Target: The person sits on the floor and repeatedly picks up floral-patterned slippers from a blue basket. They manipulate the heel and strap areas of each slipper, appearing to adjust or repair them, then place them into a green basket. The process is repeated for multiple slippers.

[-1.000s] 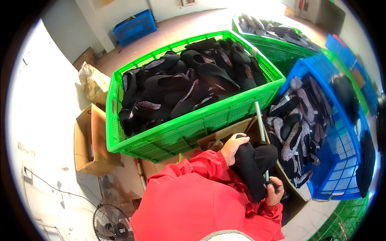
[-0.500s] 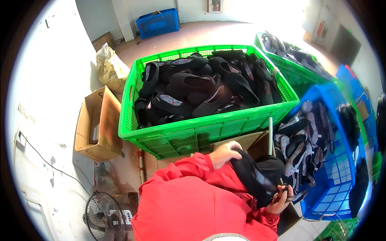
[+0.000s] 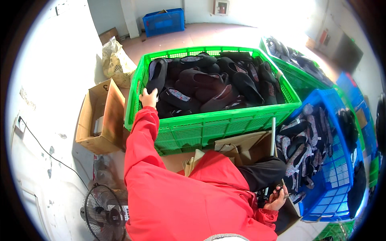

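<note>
My left hand (image 3: 148,98) reaches forward in its red sleeve to the left end of the big green crate (image 3: 209,124). Its fingers are closed on the heel of a black slip-on shoe (image 3: 157,74) lying among several dark shoes in the crate. My right hand (image 3: 278,197) sits low at my right side, curled around a small dark object (image 3: 281,188) that I cannot make out. Just above that hand, a black shoe-like piece (image 3: 263,172) rests on my lap over an open cardboard box (image 3: 241,142).
A blue crate (image 3: 333,188) of patterned shoes stands at my right, with another green crate (image 3: 297,76) of shoes behind it. An open cardboard box (image 3: 100,116) and a plastic sack (image 3: 114,62) are on the left. A floor fan (image 3: 104,213) sits at the lower left, a blue crate (image 3: 163,22) far back.
My left hand has let go of the black piece on my lap and stretched forward to a shoe in the green crate. The view has swung left.
</note>
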A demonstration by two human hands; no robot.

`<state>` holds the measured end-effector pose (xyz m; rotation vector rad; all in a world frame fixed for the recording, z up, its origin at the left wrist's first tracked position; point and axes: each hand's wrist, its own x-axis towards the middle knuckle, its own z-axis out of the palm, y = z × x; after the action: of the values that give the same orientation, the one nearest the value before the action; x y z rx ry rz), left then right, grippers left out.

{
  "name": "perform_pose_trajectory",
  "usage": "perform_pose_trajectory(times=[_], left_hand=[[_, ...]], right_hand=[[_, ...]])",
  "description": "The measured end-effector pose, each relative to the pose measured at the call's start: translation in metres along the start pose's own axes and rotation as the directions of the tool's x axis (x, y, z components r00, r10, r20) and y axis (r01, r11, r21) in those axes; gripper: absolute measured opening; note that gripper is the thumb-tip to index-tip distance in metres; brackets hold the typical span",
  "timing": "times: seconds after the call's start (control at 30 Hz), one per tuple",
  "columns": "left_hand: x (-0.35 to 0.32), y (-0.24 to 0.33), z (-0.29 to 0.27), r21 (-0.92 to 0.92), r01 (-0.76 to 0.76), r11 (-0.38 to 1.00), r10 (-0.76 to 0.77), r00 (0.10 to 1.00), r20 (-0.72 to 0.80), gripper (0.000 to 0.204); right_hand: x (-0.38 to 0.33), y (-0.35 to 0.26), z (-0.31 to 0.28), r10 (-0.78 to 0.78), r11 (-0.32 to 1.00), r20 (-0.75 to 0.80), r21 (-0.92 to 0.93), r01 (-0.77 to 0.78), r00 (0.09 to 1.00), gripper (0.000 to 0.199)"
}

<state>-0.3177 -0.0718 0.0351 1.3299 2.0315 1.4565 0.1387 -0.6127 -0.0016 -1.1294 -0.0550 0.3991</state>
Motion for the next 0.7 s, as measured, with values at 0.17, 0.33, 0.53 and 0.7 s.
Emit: perform_pose_trajectory(times=[0.17, 0.33, 0.53, 0.7], left_hand=[[0.045, -0.074, 0.009, 0.418, -0.195, 0.887, 0.011, 0.915, 0.404, 0.061], [-0.012, -0.013, 0.04, 0.366, -0.172, 0.914, -0.074, 0.818, 0.57, 0.058], [0.078, -0.103, 0.04, 0.484, -0.345, 0.804, -0.015, 0.803, 0.596, 0.079], [0.075, -0.094, 0.063, 0.491, -0.427, 0.759, 0.002, 0.756, 0.655, 0.074]], right_hand=[[-0.006, 0.015, 0.003, 0.037, 0.999, 0.077, 0.016, -0.038, 0.996, 0.019], [-0.007, 0.0, -0.012, 0.099, 0.995, -0.109, -0.008, -0.101, 0.989, 0.015], [-0.015, 0.004, -0.017, 0.247, 0.969, 0.037, -0.004, -0.247, 0.968, 0.019], [-0.033, 0.033, -0.05, 0.295, 0.953, 0.029, 0.068, -0.296, 0.955, 0.026]])
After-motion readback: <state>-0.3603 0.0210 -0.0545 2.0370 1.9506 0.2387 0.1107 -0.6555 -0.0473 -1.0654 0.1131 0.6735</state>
